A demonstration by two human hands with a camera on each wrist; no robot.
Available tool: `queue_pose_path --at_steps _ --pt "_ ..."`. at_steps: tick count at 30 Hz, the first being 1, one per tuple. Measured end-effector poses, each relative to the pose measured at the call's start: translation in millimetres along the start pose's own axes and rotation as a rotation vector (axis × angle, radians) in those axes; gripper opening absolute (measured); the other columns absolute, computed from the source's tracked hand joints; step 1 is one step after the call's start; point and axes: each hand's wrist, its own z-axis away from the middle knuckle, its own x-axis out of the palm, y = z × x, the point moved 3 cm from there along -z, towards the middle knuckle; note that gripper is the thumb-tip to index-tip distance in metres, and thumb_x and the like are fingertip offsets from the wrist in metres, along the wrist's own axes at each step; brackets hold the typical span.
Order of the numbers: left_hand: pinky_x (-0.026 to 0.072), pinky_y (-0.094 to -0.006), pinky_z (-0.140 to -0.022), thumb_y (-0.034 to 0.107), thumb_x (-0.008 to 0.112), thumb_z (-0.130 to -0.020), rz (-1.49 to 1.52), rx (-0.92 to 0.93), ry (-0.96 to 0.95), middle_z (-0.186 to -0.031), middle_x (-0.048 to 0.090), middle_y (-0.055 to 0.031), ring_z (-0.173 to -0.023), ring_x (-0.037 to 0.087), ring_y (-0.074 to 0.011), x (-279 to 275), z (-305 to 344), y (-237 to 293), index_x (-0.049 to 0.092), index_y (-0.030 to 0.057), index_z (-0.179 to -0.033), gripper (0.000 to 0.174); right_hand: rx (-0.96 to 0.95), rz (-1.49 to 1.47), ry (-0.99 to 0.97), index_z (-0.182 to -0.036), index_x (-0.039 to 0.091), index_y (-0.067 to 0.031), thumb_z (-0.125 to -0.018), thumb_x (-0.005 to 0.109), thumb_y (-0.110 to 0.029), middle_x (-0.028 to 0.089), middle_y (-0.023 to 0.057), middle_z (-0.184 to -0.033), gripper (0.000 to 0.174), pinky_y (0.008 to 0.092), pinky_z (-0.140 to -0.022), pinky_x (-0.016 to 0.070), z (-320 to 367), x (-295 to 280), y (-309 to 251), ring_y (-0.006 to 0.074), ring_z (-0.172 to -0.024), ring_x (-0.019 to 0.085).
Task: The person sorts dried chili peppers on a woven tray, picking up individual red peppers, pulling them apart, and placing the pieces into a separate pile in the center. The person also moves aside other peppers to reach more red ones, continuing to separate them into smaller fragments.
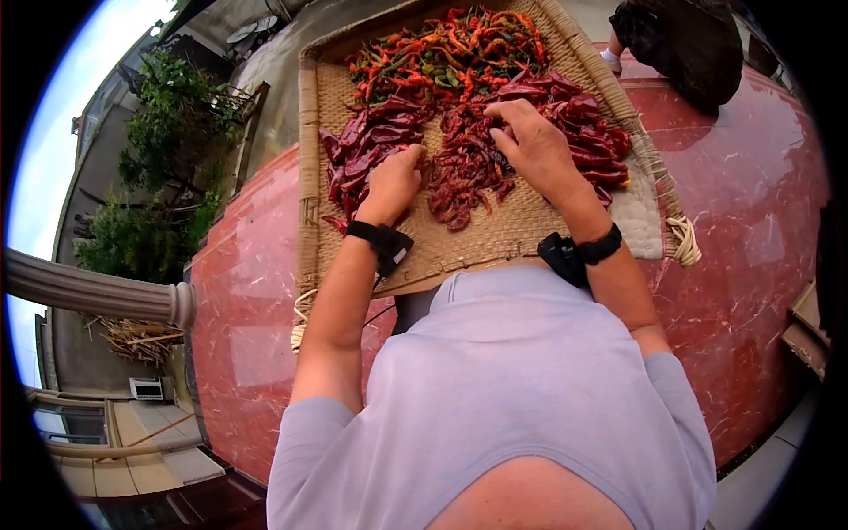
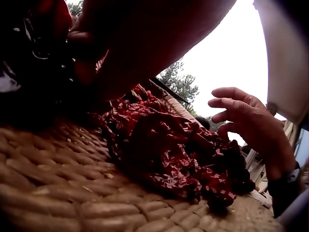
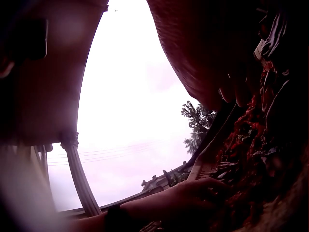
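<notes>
On a woven tray (image 1: 508, 231) lie dried chili peppers in several groups. My left hand (image 1: 395, 185) is at the inner edge of the glossy dark red peppers (image 1: 352, 163) on the left; its fingertips are dark in the left wrist view, and I cannot tell whether they pinch a pepper. Wrinkled, flattened red peppers (image 1: 455, 196) lie in the middle, between both hands. Over their right side is my right hand (image 1: 537, 150). The left wrist view shows this right hand (image 2: 251, 118) raised above the peppers, fingers spread and loosely bent, holding nothing.
More dark red peppers (image 1: 596, 146) lie along the tray's right side. Thin orange, red and green chilies (image 1: 450, 49) cover its far end. Red marble flooring (image 1: 247, 265) surrounds the tray. A dark bundle (image 1: 685, 53) is at the upper right, and a pale column (image 1: 97, 287) at the left.
</notes>
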Motion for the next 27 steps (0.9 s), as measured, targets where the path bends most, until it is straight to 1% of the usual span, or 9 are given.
queue_pose_path --at_steps 3,6,9,13,16,17,21,24,27 --pt "0.0532 -0.0424 -0.083 0.003 0.064 -0.088 0.215 -0.016 0.069 -0.108 0.071 -0.0146 -0.098 0.067 -0.0340 -17.5 8.1 3.8 0.060 0.0089 -0.130 0.042 -0.008 -0.004 0.008 -0.120 0.063 -0.0111 -0.095 0.065 -0.015 0.064 0.0101 -0.114 0.025 0.0446 -0.082 0.0556 0.6 0.0 -0.4 0.0336 -0.093 0.068" --pt "0.0535 -0.0373 -0.077 0.001 0.062 -0.091 0.216 0.023 0.115 -0.107 0.070 -0.0114 -0.090 0.067 -0.0263 -19.6 12.1 -0.2 0.059 0.0092 -0.131 0.041 -0.040 0.002 -0.003 -0.121 0.062 -0.0109 -0.094 0.065 -0.015 0.064 0.0103 -0.114 0.027 0.0437 -0.081 0.0557 0.7 4.3 0.4 0.0320 -0.092 0.068" --pt "0.0533 -0.0311 -0.070 -0.001 0.061 -0.094 0.423 -0.014 0.143 -0.106 0.068 -0.0071 -0.083 0.064 -0.0169 -29.0 17.5 9.2 0.059 0.0081 -0.132 0.038 -0.013 -0.076 -0.101 -0.122 0.062 -0.0102 -0.094 0.067 -0.016 0.065 0.0105 -0.114 0.029 0.0416 -0.081 0.0559 -0.2 8.3 -2.0 0.0287 -0.090 0.069" --pt "0.0517 -0.0246 -0.067 0.003 0.064 -0.097 0.765 0.034 -0.047 -0.106 0.066 -0.0038 -0.078 0.059 -0.0086 -50.1 23.0 46.2 0.058 0.0041 -0.131 0.034 0.019 -0.383 -0.215 -0.126 0.060 -0.0057 -0.095 0.067 -0.009 0.066 0.0058 -0.105 0.031 0.0288 -0.079 0.0539 -0.2 15.1 -19.1 0.0154 -0.088 0.064" --pt "0.0517 -0.0244 -0.067 0.005 0.067 -0.097 0.897 0.040 -0.166 -0.106 0.065 -0.0046 -0.076 0.059 -0.0089 -43.0 14.9 48.4 0.059 0.0020 -0.129 0.033 0.044 -0.553 -0.320 -0.122 0.060 -0.0038 -0.095 0.065 -0.007 0.066 0.0048 -0.100 0.027 0.0282 -0.078 0.0532 -1.6 30.0 -13.3 0.0140 -0.086 0.063" --pt "0.0518 -0.0250 -0.065 0.007 0.068 -0.097 0.830 0.048 -0.207 -0.103 0.066 -0.0056 -0.073 0.059 -0.0094 -42.3 12.3 47.4 0.061 -0.0003 -0.123 0.028 0.116 -0.544 -0.343 -0.111 0.064 -0.0015 -0.092 0.067 -0.009 0.069 0.0144 -0.096 0.021 0.0343 -0.076 0.0537 -1.8 28.4 -8.1 0.0210 -0.085 0.068" --pt "0.0536 -0.0303 -0.062 0.010 0.066 -0.098 0.606 -0.111 -0.060 -0.103 0.067 -0.0111 -0.072 0.062 -0.0125 -24.1 -2.3 21.5 0.062 -0.0022 -0.119 0.024 0.063 -0.345 -0.184 -0.102 0.068 -0.0005 -0.090 0.067 -0.008 0.068 0.0123 -0.095 0.013 0.0361 -0.076 0.0528 -11.2 21.8 7.9 0.0227 -0.084 0.067" --pt "0.0555 -0.0347 -0.067 0.011 0.064 -0.099 0.382 -0.097 -0.091 -0.109 0.067 -0.0137 -0.079 0.067 -0.0176 2.5 -19.7 -5.6 0.062 -0.0021 -0.121 0.026 0.139 -0.336 -0.013 -0.109 0.066 -0.0016 -0.092 0.067 -0.009 0.066 0.0126 -0.104 0.019 0.0374 -0.080 0.0531 -22.3 12.0 15.7 0.0242 -0.090 0.066" --pt "0.0555 -0.0457 -0.075 0.014 0.066 -0.093 0.030 0.031 -0.003 -0.108 0.066 -0.0186 -0.092 0.068 -0.0349 15.5 -23.0 -4.6 0.063 0.0047 -0.122 0.030 0.125 -0.264 0.206 -0.120 0.064 -0.0044 -0.094 0.067 -0.010 0.062 0.0114 -0.115 0.027 0.0372 -0.085 0.0540 -19.8 6.5 12.7 0.0251 -0.091 0.066"
